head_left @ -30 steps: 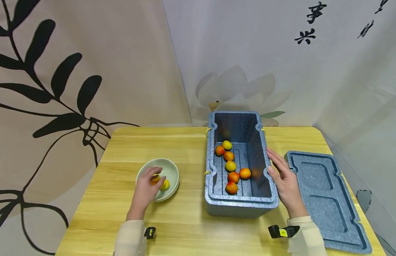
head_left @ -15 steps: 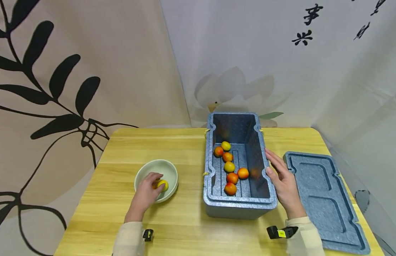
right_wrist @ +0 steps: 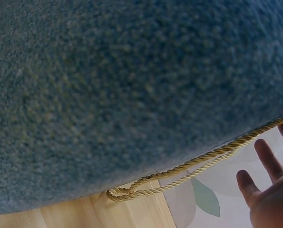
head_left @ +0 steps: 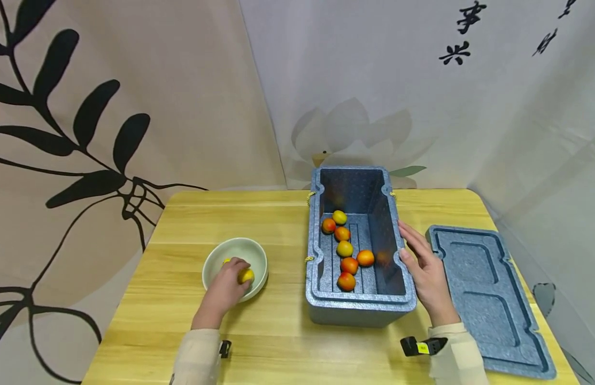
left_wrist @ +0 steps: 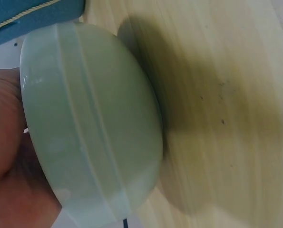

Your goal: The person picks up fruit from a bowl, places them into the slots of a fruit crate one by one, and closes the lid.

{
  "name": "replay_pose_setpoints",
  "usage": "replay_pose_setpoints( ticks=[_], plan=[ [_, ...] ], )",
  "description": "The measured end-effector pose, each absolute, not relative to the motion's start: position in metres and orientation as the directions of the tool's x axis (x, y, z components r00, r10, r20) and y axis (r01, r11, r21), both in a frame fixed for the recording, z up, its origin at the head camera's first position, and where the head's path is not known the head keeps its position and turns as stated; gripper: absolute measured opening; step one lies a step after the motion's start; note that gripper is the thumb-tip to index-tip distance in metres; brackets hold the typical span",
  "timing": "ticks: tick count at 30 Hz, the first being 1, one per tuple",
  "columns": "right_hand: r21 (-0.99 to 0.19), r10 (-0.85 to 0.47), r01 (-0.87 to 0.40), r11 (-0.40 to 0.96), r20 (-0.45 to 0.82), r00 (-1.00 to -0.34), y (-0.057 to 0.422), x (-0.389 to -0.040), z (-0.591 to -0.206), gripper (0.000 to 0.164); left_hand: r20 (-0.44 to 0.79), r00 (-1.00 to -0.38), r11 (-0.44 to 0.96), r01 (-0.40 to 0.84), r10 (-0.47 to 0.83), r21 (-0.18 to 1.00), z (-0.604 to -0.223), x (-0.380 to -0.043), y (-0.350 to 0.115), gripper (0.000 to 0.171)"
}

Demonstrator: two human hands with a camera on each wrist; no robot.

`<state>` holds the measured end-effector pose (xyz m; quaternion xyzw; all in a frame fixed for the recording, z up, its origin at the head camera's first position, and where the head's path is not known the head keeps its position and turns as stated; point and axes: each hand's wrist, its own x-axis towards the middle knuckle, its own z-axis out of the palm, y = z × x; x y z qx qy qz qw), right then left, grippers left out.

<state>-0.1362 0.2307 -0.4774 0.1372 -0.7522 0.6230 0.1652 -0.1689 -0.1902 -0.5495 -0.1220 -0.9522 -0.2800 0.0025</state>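
My left hand [head_left: 226, 287] reaches into a pale green bowl [head_left: 211, 260] at the left of the table, with finger and thumb curled round a small yellow fruit [head_left: 246, 276]. Another bit of yellow fruit [head_left: 226, 261] peeks out behind the fingers; the rest of the bowl's inside is hidden by the hand. In the left wrist view the bowl's outer wall [left_wrist: 98, 123] fills the middle. My right hand [head_left: 428, 280] rests along the right side of a blue-grey foam box [head_left: 357, 315], fingers fairly straight and thumb at the rim.
Several red, orange and yellow fruits [head_left: 345, 248] lie on the box's floor. Its lid [head_left: 494, 310] lies flat at the table's right. Yellow rope [right_wrist: 189, 168] runs along the box's side. A printed cloth [head_left: 206, 96] hangs behind the wooden table [head_left: 273, 342].
My left hand has lowered into the bowl and its fingers have closed round the yellow fruit. The right hand stays against the box.
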Motion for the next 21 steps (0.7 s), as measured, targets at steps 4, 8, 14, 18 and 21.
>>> replay_pose_setpoints(
  ticks=[4, 8, 14, 18, 21],
  plan=[
    [-0.892, 0.000, -0.419, 0.172, 0.425, -0.905, 0.235, -0.139, -0.487, 0.042, 0.022, -0.972, 0.819, 0.210, 0.235, 0.535, -0.550, -0.170, -0.187, 0.038],
    [-0.892, 0.004, -0.417, 0.174, 0.424, -0.906, 0.241, -0.145, -0.501, 0.045, -0.016, -0.976, 0.829, 0.176, 0.218, 0.530, -0.550, -0.171, -0.185, 0.038],
    [-0.891, 0.001, -0.415, 0.185, 0.422, -0.907, 0.236, -0.141, -0.489, 0.043, -0.071, -0.975, 0.830, 0.141, 0.212, 0.539, -0.549, -0.172, -0.186, 0.038],
    [-0.891, 0.001, -0.405, 0.203, 0.414, -0.910, 0.231, -0.137, -0.477, 0.041, -0.072, -0.974, 0.831, 0.144, 0.215, 0.537, -0.552, -0.174, -0.187, 0.039],
    [-0.893, 0.004, -0.399, 0.209, 0.408, -0.913, 0.231, -0.137, -0.478, 0.041, -0.053, -0.975, 0.826, 0.153, 0.215, 0.542, -0.552, -0.174, -0.187, 0.039]
  ],
)
